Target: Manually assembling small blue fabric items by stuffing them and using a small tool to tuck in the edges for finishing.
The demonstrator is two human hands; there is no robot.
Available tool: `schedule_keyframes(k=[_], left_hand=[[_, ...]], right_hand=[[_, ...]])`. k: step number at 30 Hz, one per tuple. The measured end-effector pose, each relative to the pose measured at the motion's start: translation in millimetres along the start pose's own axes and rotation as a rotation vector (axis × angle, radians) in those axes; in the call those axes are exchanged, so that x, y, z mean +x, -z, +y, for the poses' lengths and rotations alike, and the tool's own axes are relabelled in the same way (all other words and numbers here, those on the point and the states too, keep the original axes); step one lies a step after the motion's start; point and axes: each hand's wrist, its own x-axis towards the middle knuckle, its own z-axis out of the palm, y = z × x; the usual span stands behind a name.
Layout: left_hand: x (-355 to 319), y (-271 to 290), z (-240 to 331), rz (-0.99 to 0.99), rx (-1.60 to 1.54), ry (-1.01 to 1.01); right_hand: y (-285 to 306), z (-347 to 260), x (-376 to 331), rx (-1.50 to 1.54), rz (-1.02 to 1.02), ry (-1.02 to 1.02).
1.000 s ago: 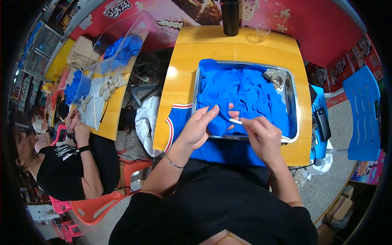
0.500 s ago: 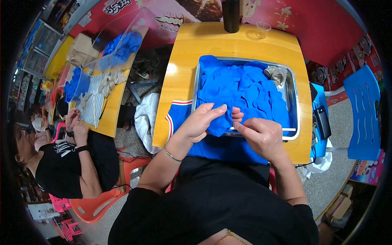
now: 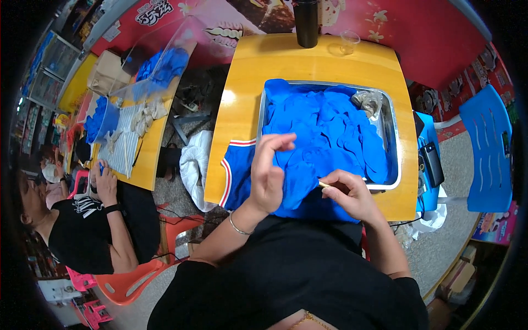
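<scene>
A blue cloth piece (image 3: 300, 182) hangs between my hands, at the near edge of a metal tray (image 3: 397, 137). Thumb and forefinger of my right hand (image 3: 355, 197) pinch a thin pale stick (image 3: 324, 185) whose tip meets the cloth's right side. My left hand (image 3: 266, 179) is raised at the cloth's left side, fingers apart and partly bent; whether it touches the cloth is unclear. Many similar blue pieces (image 3: 324, 129) lie heaped in the tray. A crumpled greyish-beige bundle (image 3: 368, 103) sits in its far right corner.
The tray stands on a yellow table (image 3: 242, 82) with a black bottle (image 3: 307, 25) and clear cup (image 3: 348, 42) at the back. Blue red-and-white-trimmed fabric (image 3: 234, 170) lies left of it. Another person (image 3: 82, 220) works at a table on the left; a blue chair (image 3: 487, 148) stands right.
My left hand has let go of the blue piece, moved left and opened upward. My right hand has shifted slightly down, the stick's tip now showing. The other person's hands have lowered.
</scene>
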Motion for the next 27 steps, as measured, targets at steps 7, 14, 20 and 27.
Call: schedule_keyframes(k=[7, 14, 20, 27], left_hand=[[-8.3, -17.6, 16.9, -0.025, 0.131, 0.013], [-3.1, -10.1, 19.1, -0.089, 0.071, -0.008], [-6.3, -2.7, 10.3, 0.069, 0.120, -0.075], [-9.8, -1.7, -1.5, 0.120, -0.121, -0.127]], right_hand=[[-11.7, -10.9, 4.0, 0.063, -0.019, 0.011], [-13.1, 10.4, -1.6, 0.491, -0.081, -0.086], [-20.9, 9.1, -3.6, 0.483, -0.037, -0.028], [-25.4, 9.5, -2.2, 0.471, -0.032, -0.028]])
